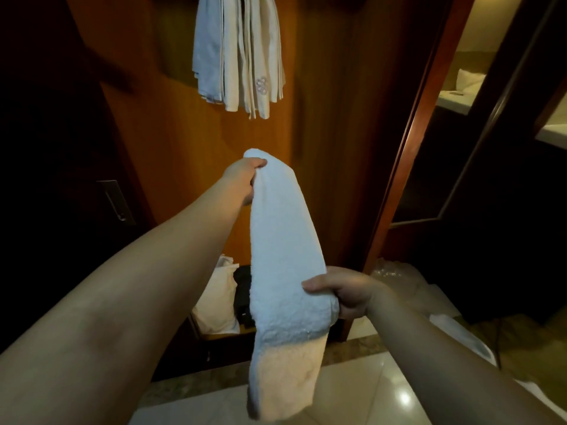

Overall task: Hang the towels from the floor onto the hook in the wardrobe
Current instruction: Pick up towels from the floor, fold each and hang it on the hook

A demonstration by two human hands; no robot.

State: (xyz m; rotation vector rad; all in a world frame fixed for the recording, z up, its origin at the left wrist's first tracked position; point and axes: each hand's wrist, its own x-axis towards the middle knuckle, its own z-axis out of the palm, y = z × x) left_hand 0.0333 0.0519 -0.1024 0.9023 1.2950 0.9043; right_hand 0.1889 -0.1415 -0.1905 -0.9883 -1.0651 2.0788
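A white terry towel [283,250] hangs stretched between both hands in front of the open wardrobe. My left hand [244,176] grips its upper end, arm reaching forward. My right hand [343,291] grips the towel lower down, thumb across its front, and the loose tail droops below toward the floor. Above, several pale towels [239,53] hang bunched against the wooden back panel [325,118] of the wardrobe. Their top and the hook are cut off by the frame's upper edge.
A white bag [217,299] and a dark object [242,296] sit on the wardrobe's low shelf. White cloth [460,329] lies on the glossy tiled floor [362,391] at right. A dark door with a metal handle [118,200] stands at left; a mirrored door frame [408,142] at right.
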